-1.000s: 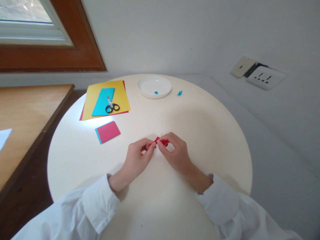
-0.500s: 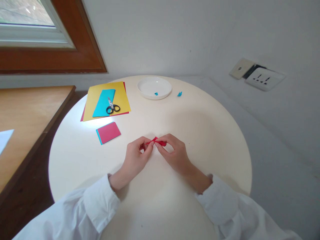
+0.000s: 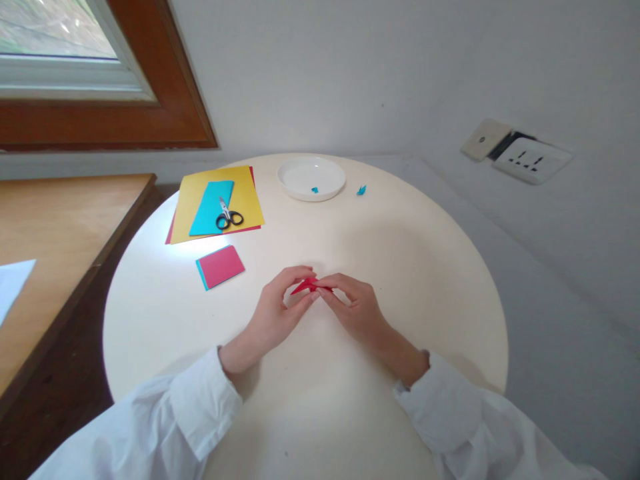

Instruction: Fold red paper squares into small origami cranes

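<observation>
A small folded piece of red paper (image 3: 306, 287) is pinched between both my hands over the middle of the round cream table (image 3: 410, 267). My left hand (image 3: 280, 310) grips its left end with thumb and fingers closed. My right hand (image 3: 350, 307) pinches its right end the same way. Most of the paper is hidden by my fingertips. Both my sleeves are white.
A red card on a blue one (image 3: 220, 266) lies left of my hands. Farther back lie yellow, red and blue sheets (image 3: 247, 200) with black scissors (image 3: 227, 216) on them. A white plate (image 3: 311, 179) holds a tiny blue paper piece (image 3: 315, 190); another (image 3: 361, 190) lies beside it. A wooden desk (image 3: 50, 240) stands at left.
My fingers have shifted on the red paper, which now shows as a flatter pointed shape. Both hands stayed at the same spot; the view drifted slightly.
</observation>
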Demonstrator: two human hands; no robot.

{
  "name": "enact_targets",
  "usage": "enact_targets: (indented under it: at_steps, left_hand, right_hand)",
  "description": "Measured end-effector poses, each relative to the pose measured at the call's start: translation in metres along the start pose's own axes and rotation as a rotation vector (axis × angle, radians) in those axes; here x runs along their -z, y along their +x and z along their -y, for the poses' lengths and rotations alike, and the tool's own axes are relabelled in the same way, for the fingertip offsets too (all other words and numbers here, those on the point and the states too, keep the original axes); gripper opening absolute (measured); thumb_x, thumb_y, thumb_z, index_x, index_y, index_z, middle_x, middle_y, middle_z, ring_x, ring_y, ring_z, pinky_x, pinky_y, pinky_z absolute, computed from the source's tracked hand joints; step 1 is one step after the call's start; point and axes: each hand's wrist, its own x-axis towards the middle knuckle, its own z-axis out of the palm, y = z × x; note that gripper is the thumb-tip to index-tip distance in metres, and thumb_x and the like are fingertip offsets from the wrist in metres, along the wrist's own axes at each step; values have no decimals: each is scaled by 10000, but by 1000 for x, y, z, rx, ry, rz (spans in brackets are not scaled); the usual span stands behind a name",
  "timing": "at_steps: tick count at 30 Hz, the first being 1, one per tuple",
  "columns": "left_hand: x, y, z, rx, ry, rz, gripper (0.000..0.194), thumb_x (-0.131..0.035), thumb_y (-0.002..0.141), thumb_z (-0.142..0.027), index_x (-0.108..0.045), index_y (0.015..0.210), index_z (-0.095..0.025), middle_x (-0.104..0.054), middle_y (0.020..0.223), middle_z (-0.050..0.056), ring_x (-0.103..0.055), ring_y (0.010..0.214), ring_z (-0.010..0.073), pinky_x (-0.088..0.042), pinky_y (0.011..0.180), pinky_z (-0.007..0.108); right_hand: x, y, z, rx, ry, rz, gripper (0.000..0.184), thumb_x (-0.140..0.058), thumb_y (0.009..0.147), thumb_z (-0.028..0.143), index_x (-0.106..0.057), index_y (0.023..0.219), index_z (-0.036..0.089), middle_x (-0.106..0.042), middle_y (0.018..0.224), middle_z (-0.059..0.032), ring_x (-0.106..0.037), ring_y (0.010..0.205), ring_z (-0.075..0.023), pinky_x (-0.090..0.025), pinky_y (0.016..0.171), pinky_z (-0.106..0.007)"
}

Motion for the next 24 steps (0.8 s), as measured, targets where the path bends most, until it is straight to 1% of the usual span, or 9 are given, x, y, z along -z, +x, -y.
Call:
enact_targets:
  at_steps: [2,5,8,10,14,18,21,24]
  left_hand:
    - [0,0,0,33,-12,25,165,-564,805,-235,-584,956,-173,-645,971,91,-609,899,183,-484,809,320]
    - [0,0,-3,50,-23,-9,120,-581,792,-235,-594,893,-171,-649,873,71,-610,807,168,-492,728,289]
    - [-1,1,-6,50,-53,-46,110,-592,785,-251,-588,858,-170,-632,836,60,-598,769,156,-483,687,269]
    - [-1,1,-8,51,-59,-54,104,-595,781,-254,-580,841,-170,-615,815,52,-586,750,152,-474,670,265]
    - [0,1,-11,30,-56,-43,66,-557,800,-239,-566,815,-176,-577,780,41,-557,717,148,-451,632,264]
    - [1,1,-12,2,-84,-42,68,-536,813,-241,-555,797,-177,-570,795,50,-551,734,156,-448,659,278]
    - [2,0,-11,15,-84,-28,65,-517,831,-238,-546,819,-181,-589,821,57,-550,755,157,-442,674,277]
    - [2,0,-11,47,-58,-29,62,-510,835,-231,-542,814,-182,-596,817,52,-543,730,148,-430,645,267]
  right_hand:
    - [0,0,1,-13,18,18,125,-539,816,176,-661,813,200,-721,813,-34,-665,742,-145,-529,695,-260]
    - [0,0,3,-81,65,16,119,-555,803,175,-669,803,208,-724,810,-30,-667,737,-147,-534,685,-263]
    - [0,0,4,-176,149,-36,74,-603,769,187,-672,786,208,-722,773,-21,-666,708,-146,-538,664,-260]
    - [-1,0,4,-210,202,-73,43,-633,742,195,-670,761,205,-716,743,-14,-664,690,-145,-541,656,-258]
    - [0,1,2,-235,232,-69,21,-671,707,189,-681,710,207,-715,705,-6,-662,662,-144,-539,635,-256]
    - [0,0,-1,-213,269,-48,58,-661,719,184,-700,709,227,-730,750,-7,-673,705,-153,-550,674,-276]
    - [0,0,-1,-205,280,-47,74,-648,734,192,-706,723,237,-734,790,-10,-677,743,-161,-557,707,-295]
    - [0,0,1,-240,277,-41,45,-671,719,208,-703,740,232,-731,790,-13,-676,750,-161,-555,724,-298]
